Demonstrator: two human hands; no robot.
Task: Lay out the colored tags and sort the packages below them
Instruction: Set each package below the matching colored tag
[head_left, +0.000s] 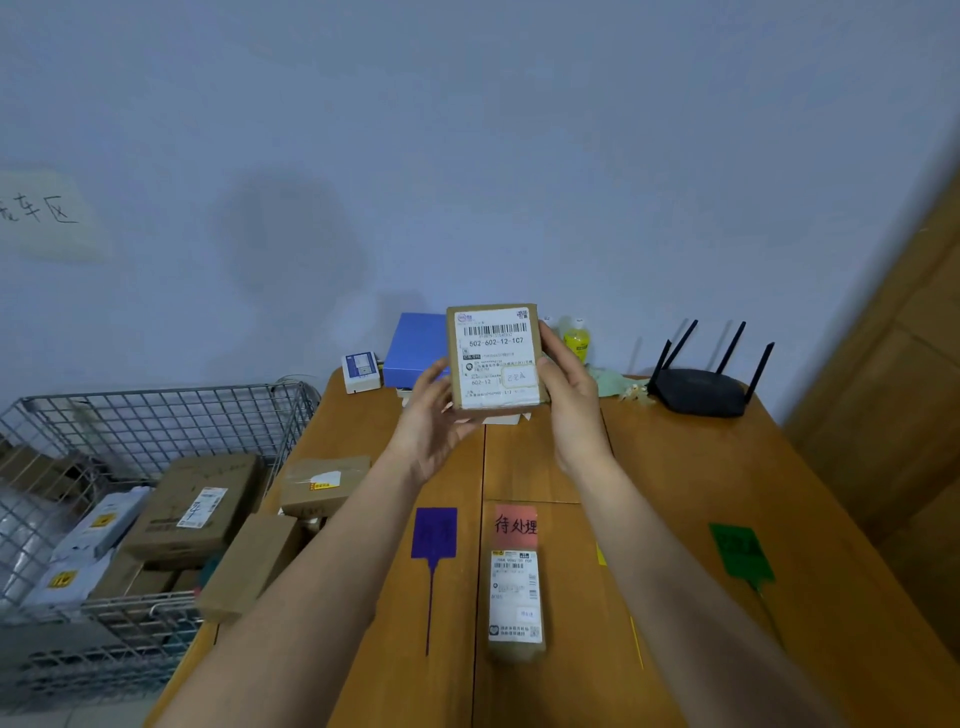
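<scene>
Above the far edge of the table: a small flat brown cardboard package (493, 356) with a white shipping label is held upright, label toward the camera, clear of the wooden table top (675, 467).
Left hand (431, 415): placed on the package's left edge and lower corner, fingers curled round it from behind, thumb at the front.
Right hand (569, 395): wrapped round the package's right edge, fingers stretched up along the side, so the box is clamped between both hands.
Purple tag (434, 532): a rectangular purple plastic tag with a long thin tail, laid flat near the table's middle, tail pointing at the near edge.
Pink tag (515, 526): a pink paper-like tag with black handwriting, laid just right of the purple one.
Sorted package (515, 603): a narrow brown parcel with a white label, laid right below the pink tag, touching its lower edge.
Yellow tag (601, 555): only a sliver is seen, mostly hidden by the right forearm.
Green tag (740, 553): a dark green tag laid toward the right edge, well apart from the pink one.
Far edge stuff: a blue box (415, 343), a black router with four antennas (698, 392), a yellow bottle (576, 340).
Left of the table: a grey wire basket (156, 410) filled with more cardboard boxes and grey mailers.
</scene>
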